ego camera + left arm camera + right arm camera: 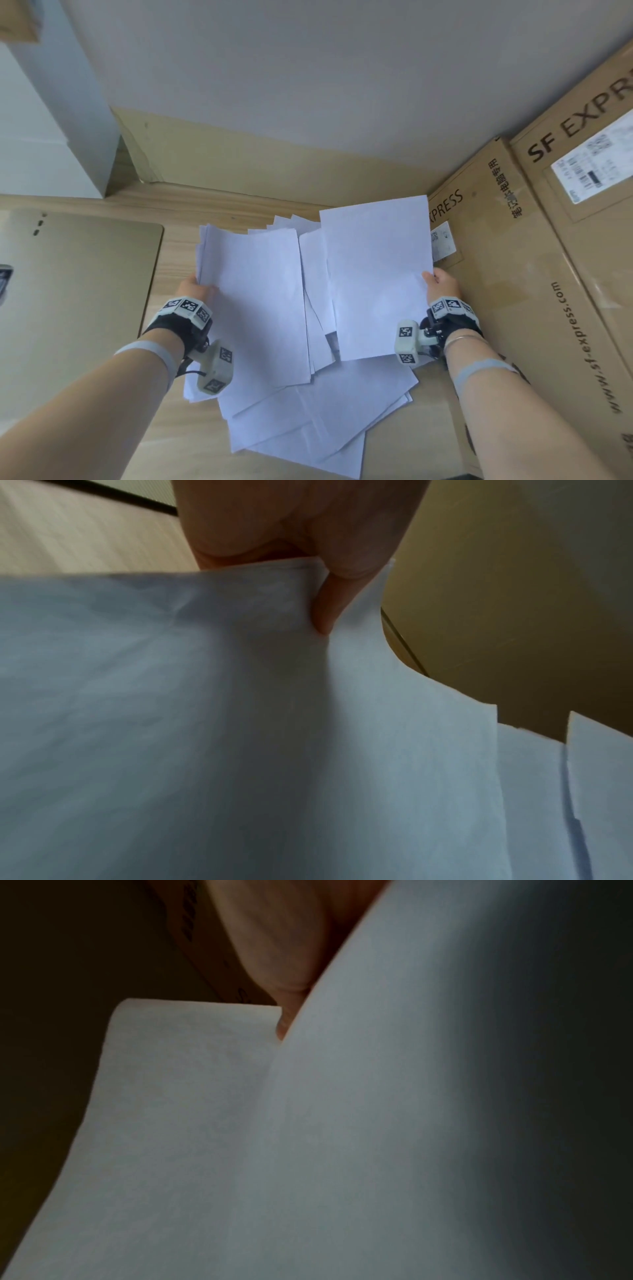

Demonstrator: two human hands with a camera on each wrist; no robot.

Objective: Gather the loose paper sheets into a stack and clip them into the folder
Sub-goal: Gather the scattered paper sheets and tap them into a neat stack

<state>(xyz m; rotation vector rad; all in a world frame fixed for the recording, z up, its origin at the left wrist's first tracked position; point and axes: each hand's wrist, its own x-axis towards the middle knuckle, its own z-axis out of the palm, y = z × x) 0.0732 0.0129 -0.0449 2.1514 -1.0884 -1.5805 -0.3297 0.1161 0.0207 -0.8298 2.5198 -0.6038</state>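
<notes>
Several white paper sheets [318, 404] lie fanned out on the wooden table. My left hand [193, 289] grips the left edge of a small bunch of sheets [253, 301], lifted off the pile; in the left wrist view the fingers [325, 610] pinch that bunch [205, 723]. My right hand [440, 284] pinches the right edge of one sheet [376, 274], held up over the pile. The right wrist view shows a fingertip [284, 1020] against this sheet [342, 1123]. A tan folder [75, 274] lies flat at the left.
Large cardboard shipping boxes [548, 274] stand close along the right side, right beside my right hand. A flattened cardboard piece [239, 161] leans on the wall behind. A white cabinet [51, 120] stands at the back left.
</notes>
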